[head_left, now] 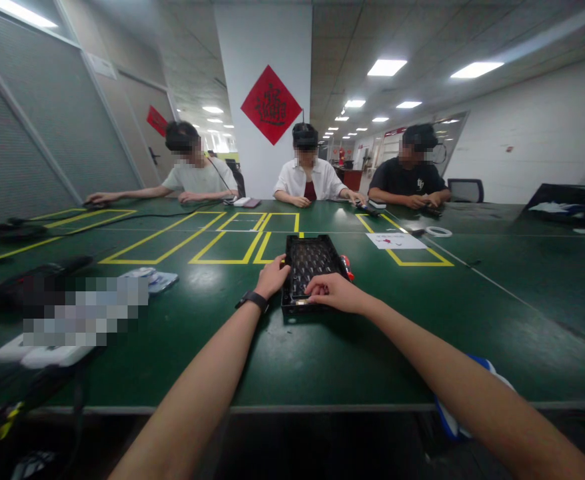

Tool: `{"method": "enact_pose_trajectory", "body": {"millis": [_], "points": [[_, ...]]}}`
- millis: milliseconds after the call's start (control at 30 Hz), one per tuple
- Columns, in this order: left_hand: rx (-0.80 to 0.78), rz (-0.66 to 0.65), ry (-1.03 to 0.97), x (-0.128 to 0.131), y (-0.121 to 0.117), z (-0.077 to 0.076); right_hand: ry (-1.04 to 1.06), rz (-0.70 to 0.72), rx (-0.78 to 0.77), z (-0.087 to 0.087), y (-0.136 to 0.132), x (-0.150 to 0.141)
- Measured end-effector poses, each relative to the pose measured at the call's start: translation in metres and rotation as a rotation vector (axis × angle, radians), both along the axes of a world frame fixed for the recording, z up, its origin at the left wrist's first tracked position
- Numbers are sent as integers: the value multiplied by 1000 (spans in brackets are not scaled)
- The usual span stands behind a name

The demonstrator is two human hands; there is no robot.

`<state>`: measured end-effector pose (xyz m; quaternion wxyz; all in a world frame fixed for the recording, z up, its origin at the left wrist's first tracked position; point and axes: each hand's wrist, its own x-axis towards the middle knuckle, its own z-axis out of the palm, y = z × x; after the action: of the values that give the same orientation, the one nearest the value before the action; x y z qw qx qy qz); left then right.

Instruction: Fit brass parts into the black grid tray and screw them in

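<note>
a long dark green table [352, 360] fills most of the view, marked with yellow tape outlines [135, 261]. beyond it stands a broad white pillar [262, 33]. three people sit along the far side: one in a pale t-shirt [202, 177], one in an open white shirt [305, 180], one in a black t-shirt [407, 177].

a red diamond-shaped paper with black writing [271, 105] hangs on the pillar. near the table's left end lie white rounded objects [62, 353], partly blurred out. the black rectangular tray with a patterned inside [292, 310] lies flat on the table, in the middle, between the two hands.

the right hand [340, 292] reaches over its near right corner, fingers bent and drawn together low over the near end; whether they pinch anything i cannot tell. the left hand [272, 275] is against its left wall, thumb at the rim, its other fingers mostly hidden, so their closing cannot be told.

a white printed sheet [395, 241] lies beyond, to the right. a red object [347, 267] is just beside the right wall. smallest is a pale piece [301, 302] at the near end, too small to name.
</note>
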<state>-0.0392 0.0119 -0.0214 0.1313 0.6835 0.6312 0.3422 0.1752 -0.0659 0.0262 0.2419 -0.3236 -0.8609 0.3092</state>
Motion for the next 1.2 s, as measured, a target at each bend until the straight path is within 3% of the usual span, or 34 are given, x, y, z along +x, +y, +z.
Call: {"method": "enact_pose_trajectory", "body": {"millis": [367,1200], "points": [[2,-3,-8,0,-1,2,-71,-5,119,7,-4,0],[-23,38,-17,6,-11,12,-71,-8,119,3,0,0]]}}
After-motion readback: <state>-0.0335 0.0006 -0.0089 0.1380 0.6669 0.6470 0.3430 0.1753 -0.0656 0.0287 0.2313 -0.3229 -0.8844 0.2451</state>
